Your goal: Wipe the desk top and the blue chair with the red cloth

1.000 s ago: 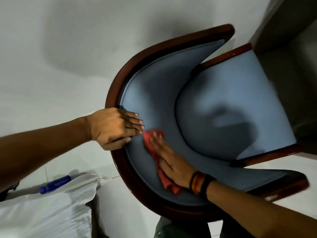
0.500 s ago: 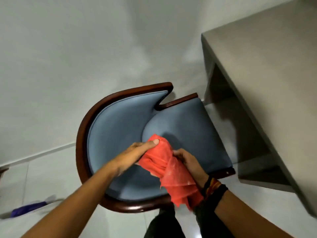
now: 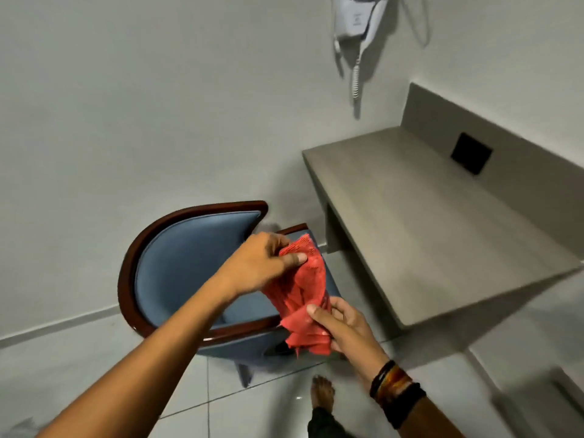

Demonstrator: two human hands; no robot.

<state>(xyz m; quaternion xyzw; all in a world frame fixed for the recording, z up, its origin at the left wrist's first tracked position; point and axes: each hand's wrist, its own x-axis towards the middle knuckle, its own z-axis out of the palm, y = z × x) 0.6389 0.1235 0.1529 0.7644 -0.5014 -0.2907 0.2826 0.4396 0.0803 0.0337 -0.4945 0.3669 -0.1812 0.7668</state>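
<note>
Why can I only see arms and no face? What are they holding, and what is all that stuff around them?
The camera sits on the person's head and looks down, so you see what they see: their own two arms, and even a bare foot on the tiled floor.

The left hand pinches the top of a red cloth. The right hand, the one with dark bands on its wrist, grips the bottom of it. Both hands hold the cloth up in the air, above the chair.

Under the hands stands a blue chair with a dark wooden rim. To the right is a grey desk; nothing lies on the part we can see. A black square sits in the panel behind it.

Up on the wall hangs a white gadget with a curly cord. It looks like a hair dryer.
</note>
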